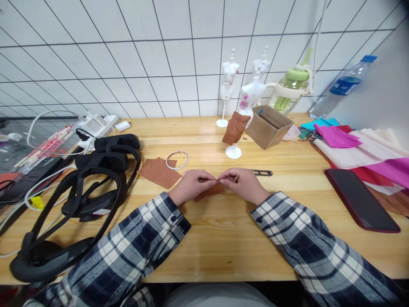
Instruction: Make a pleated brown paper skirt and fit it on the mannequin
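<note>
Over the middle of the table, a small piece of brown fabric is pinched along its upper edge between both hands. My left hand closes thumb and fingers on that edge from the left. From the right, my right hand pinches it close by, the fingertips almost meeting. Left of my hands lie brown fabric pieces with a white ring resting partly on them. Just beyond my right hand is a small black tool, partly hidden by the hand.
Two white mini dress forms stand at the back, the nearer one draped with brown fabric. Beside them are a cardboard box and a green-lidded jug. Black headsets crowd the left; a phone and coloured fabrics lie right.
</note>
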A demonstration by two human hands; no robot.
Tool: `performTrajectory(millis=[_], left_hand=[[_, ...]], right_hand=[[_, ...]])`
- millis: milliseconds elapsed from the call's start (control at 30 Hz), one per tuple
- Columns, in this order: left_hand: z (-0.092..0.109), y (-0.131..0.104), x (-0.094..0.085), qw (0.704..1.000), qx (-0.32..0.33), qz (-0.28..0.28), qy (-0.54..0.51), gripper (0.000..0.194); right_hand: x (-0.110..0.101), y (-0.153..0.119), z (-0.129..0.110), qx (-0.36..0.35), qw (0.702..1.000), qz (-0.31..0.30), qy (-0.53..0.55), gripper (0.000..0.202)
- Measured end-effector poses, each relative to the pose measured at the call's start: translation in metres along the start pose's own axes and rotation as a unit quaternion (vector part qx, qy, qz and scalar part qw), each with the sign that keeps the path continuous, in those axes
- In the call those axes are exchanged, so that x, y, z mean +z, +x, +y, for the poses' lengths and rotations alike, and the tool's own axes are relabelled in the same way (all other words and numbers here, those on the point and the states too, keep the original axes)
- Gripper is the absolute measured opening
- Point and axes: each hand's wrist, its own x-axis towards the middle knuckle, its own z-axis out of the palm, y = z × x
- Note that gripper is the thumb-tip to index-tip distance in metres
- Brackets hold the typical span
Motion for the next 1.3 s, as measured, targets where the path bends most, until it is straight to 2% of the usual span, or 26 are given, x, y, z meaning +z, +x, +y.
performTrajectory(millis=[100, 200, 300, 500, 633, 767, 933, 1033, 1133, 1300], left_hand=[[-0.003, 0.001, 0.001, 1.0, 0.02, -0.001, 0.021, 0.022], [-0.002, 0.001, 0.001, 0.999, 0.036, 0.002, 0.041, 0.02], [0.0, 0.0, 0.002, 0.996, 0.045, 0.01, 0.078, 0.019], [-0.004, 0.001, 0.001, 0.992, 0.069, -0.003, 0.102, 0.023], [-0.009, 0.002, -0.008, 0.993, 0.078, -0.037, 0.085, 0.031], [-0.01, 0.004, -0.02, 0.983, 0.072, -0.016, 0.167, 0.022], [-0.012, 0.004, -0.021, 0.971, 0.076, 0.021, 0.228, 0.014], [-0.014, 0.003, -0.017, 0.968, 0.086, 0.027, 0.234, 0.013], [-0.014, 0.003, -0.017, 0.966, 0.089, 0.031, 0.239, 0.014], [-0.01, -0.001, -0.017, 0.952, 0.128, 0.05, 0.273, 0.012]], right_hand=[[-0.003, 0.002, 0.005, 0.012, 0.998, -0.024, 0.053, 0.015], [-0.008, 0.003, 0.01, 0.01, 0.995, -0.028, 0.097, 0.024], [-0.008, 0.003, 0.01, 0.016, 0.999, -0.018, 0.042, 0.028], [-0.001, 0.004, 0.01, 0.011, 1.0, -0.027, 0.003, 0.015], [-0.005, 0.006, 0.016, 0.042, 0.999, 0.0, -0.011, 0.013], [-0.008, 0.008, 0.024, 0.057, 0.998, 0.01, -0.013, 0.013], [-0.011, 0.008, 0.025, 0.024, 0.999, 0.0, -0.023, 0.018], [-0.012, 0.007, 0.023, -0.028, 0.997, 0.011, -0.076, 0.025], [-0.011, 0.007, 0.021, -0.071, 0.991, 0.007, -0.114, 0.023], [-0.01, 0.007, 0.021, -0.06, 0.991, -0.006, -0.118, 0.024]])
